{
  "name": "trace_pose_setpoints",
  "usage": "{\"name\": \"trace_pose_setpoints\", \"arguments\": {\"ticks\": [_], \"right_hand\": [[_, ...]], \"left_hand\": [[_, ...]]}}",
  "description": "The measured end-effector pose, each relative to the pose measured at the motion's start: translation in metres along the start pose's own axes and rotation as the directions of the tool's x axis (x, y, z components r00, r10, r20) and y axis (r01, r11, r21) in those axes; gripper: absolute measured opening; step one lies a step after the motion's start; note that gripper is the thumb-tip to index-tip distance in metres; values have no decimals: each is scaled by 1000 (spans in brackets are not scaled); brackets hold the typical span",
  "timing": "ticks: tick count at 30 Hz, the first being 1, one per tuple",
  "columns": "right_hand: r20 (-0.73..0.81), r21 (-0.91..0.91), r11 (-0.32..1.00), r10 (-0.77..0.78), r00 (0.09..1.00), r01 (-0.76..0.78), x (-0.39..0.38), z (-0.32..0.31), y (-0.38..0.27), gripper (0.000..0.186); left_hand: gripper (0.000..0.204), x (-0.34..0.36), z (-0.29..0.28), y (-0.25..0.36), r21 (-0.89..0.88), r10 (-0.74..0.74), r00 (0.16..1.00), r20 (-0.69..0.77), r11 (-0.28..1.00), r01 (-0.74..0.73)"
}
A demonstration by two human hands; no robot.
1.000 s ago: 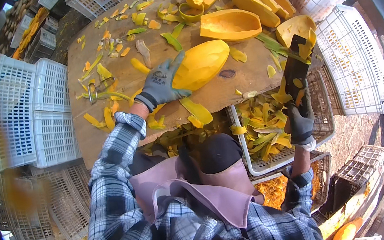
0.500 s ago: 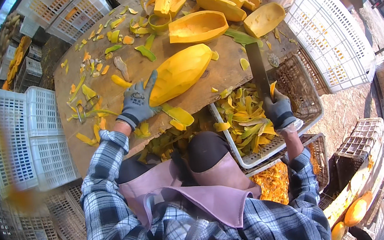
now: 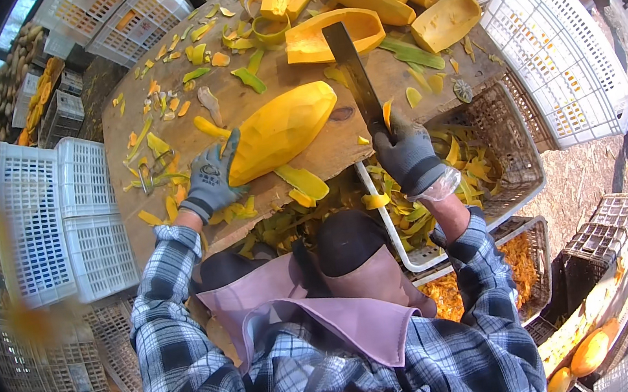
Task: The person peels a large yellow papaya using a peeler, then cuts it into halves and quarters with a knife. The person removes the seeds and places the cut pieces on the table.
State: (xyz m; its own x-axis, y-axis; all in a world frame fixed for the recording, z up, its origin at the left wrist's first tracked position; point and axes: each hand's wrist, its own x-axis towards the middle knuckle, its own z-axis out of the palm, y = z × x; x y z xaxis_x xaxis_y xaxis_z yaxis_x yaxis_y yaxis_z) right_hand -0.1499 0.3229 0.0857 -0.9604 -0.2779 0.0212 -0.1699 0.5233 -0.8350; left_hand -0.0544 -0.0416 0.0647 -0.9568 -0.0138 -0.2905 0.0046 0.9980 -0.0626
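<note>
A large peeled yellow squash [image 3: 282,130] lies lengthwise on a worn wooden board [image 3: 137,116]. My left hand [image 3: 210,176], in a grey work glove, cups its left end with thumb and fingers. My right hand [image 3: 405,152], also gloved, grips a long dark blade [image 3: 349,68] at its lower end, with an orange sliver on it; the blade points up and leftward, just right of the squash. Hollowed squash halves [image 3: 333,39] are grouped at the back right. Green and yellow peels [image 3: 300,182] are scattered around the squash.
Below the board's right edge, a crate [image 3: 525,176] holds peels; a lower one [image 3: 527,279] holds orange pulp. White plastic crates [image 3: 28,226] stand stacked at left, behind and at right [image 3: 557,53]. My knees in a pink apron [image 3: 357,285] are below the board.
The blade in my right hand has moved leftward from the board's right side toward the squash, and that hand has risen. My left hand remains at the squash's end.
</note>
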Motion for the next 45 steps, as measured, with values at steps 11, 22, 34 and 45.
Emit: {"name": "trace_pose_setpoints", "arguments": {"ticks": [11, 22, 34, 45], "right_hand": [[391, -338, 931, 274, 878, -140, 61, 20, -8, 34], [786, -615, 498, 324, 527, 611, 114, 48, 4, 22], [41, -283, 940, -185, 982, 189, -33, 18, 61, 49], [345, -422, 874, -90, 934, 240, 14, 11, 37, 32]], "left_hand": [[120, 6, 1, -2, 25, 76, 995, -59, 997, -75], [120, 1, 3, -4, 37, 136, 981, -138, 991, -132], [122, 8, 12, -12, 1, 175, 964, -200, 984, -178], [116, 7, 27, -22, 31, 218, 949, -228, 976, -216]]}}
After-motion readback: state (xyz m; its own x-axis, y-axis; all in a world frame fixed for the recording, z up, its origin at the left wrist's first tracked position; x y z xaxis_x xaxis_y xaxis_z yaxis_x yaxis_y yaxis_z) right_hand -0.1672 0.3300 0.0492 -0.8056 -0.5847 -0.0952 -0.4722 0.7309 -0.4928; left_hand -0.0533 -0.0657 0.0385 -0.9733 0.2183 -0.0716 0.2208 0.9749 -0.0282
